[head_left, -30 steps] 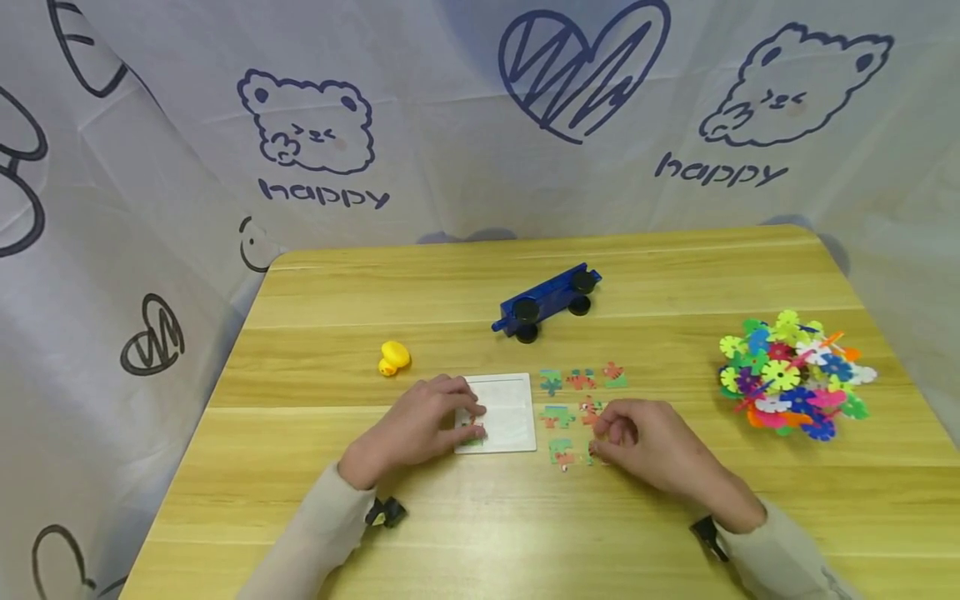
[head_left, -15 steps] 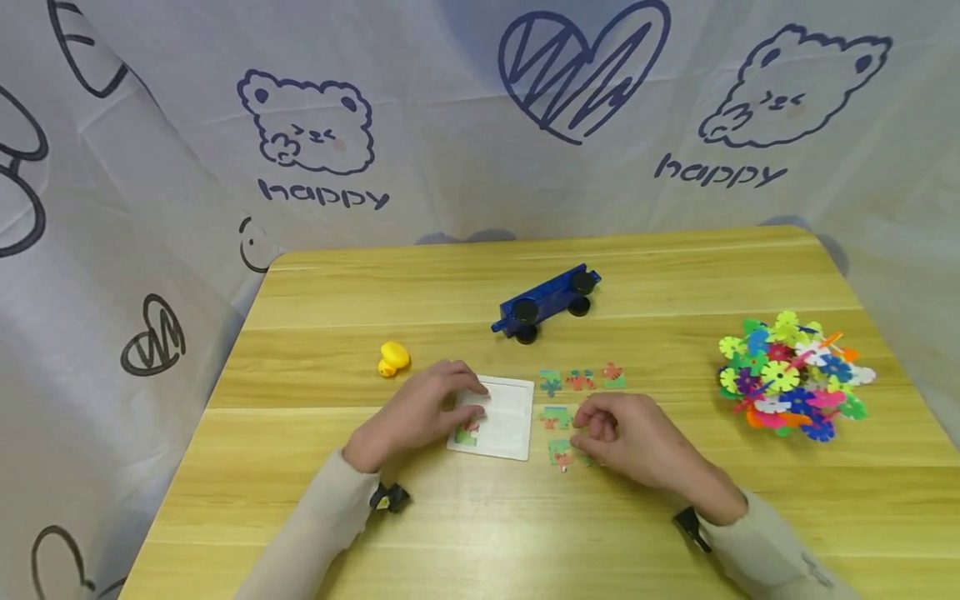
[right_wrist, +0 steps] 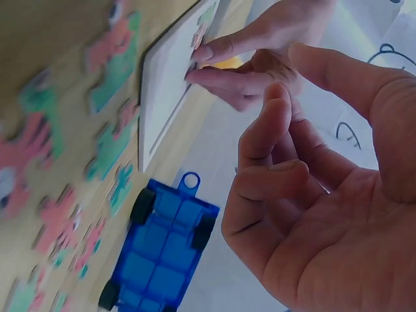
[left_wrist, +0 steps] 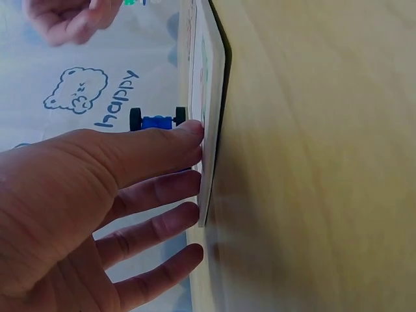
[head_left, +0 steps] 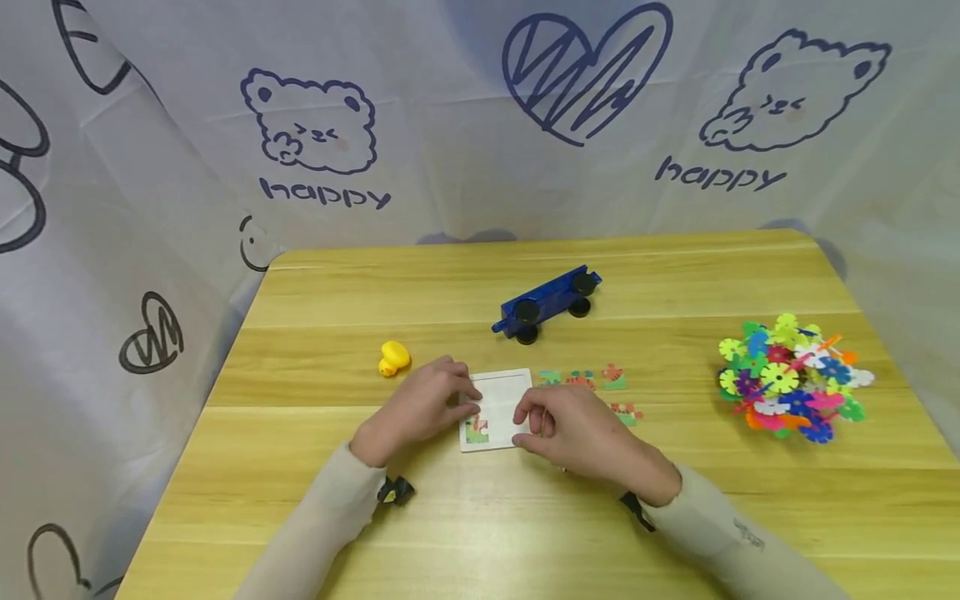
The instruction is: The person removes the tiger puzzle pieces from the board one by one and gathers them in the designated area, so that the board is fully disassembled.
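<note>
A white puzzle tray [head_left: 500,400] lies flat on the table. Coloured puzzle pieces [head_left: 476,429] fill its lower left corner. My left hand [head_left: 423,408] rests at the tray's left side, thumb and fingertips touching its edge in the left wrist view, fingers loosely bent. Over the tray's right edge hovers my right hand [head_left: 573,433], its thumb and index finger apart; the right wrist view shows nothing between them. Loose puzzle pieces [head_left: 615,377] in red and green lie to the tray's right, some hidden under the right hand.
Behind the tray a blue toy wagon [head_left: 547,300] with black wheels lies on the table. A yellow toy duck [head_left: 393,358] sits to the left. On the right stands a heap of colourful flower-shaped discs [head_left: 795,379]. A white printed cloth [head_left: 450,125] hangs behind.
My right hand has moved left from the loose pieces to the tray's right edge. The tray has shifted and turned slightly under my left hand.
</note>
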`<state>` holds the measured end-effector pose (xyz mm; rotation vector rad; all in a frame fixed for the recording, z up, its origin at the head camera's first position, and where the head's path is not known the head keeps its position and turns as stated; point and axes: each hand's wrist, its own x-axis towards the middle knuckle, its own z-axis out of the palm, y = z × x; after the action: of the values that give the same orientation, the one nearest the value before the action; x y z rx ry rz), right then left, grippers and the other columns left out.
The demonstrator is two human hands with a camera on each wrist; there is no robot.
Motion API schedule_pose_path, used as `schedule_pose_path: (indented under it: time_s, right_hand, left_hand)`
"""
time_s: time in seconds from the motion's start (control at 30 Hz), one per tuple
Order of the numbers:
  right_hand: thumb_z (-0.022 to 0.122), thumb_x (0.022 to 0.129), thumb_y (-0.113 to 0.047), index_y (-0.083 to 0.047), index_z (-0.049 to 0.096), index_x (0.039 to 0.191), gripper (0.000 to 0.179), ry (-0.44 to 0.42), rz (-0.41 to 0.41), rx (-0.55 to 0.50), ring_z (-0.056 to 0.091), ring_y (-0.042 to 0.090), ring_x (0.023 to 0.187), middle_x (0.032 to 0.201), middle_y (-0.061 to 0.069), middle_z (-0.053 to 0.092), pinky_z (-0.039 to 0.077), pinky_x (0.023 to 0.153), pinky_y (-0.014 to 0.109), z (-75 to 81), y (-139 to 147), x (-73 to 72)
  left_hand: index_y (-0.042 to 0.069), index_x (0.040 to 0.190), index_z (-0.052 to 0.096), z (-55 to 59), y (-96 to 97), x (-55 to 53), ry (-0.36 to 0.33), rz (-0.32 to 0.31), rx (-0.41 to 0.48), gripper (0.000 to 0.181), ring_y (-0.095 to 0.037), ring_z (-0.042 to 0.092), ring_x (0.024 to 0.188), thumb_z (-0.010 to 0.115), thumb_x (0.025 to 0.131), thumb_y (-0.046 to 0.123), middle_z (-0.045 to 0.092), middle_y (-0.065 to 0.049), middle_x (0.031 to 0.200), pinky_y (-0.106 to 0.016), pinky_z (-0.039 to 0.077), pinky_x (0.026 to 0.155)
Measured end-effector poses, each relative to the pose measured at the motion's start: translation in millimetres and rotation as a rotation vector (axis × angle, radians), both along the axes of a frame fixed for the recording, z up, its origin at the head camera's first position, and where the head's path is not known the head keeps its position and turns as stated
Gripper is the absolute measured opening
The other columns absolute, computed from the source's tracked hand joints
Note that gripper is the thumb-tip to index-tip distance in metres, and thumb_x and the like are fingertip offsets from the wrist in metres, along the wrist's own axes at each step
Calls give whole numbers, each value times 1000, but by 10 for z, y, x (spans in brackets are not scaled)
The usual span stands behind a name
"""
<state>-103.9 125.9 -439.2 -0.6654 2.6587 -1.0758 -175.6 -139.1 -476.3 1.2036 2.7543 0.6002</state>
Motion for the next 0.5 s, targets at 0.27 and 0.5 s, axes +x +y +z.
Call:
schedule_pose_path:
  time_s: [0.27, 0.5]
  right_hand:
    - [88, 94, -24, -8, 78, 119, 31, -15, 92, 217, 54, 11, 78, 89, -1, 66, 45, 70, 26, -54, -305, -161]
    - [87, 94, -27, -8, 77, 131, 42, 55, 111, 307, 59, 15, 83, 106, 5, 71, 47, 64, 30, -181, -551, -185]
  left_hand:
    - [12, 106, 88, -18, -5, -9, -10, 12, 20, 10, -17, 63, 91, 84, 97, 16, 78, 1, 101, -28, 55, 80]
    - [12, 106, 88, -23, -17, -18, 10, -4, 28, 10, -17, 64, 93, 84, 97, 14, 78, 1, 102, -31, 58, 84]
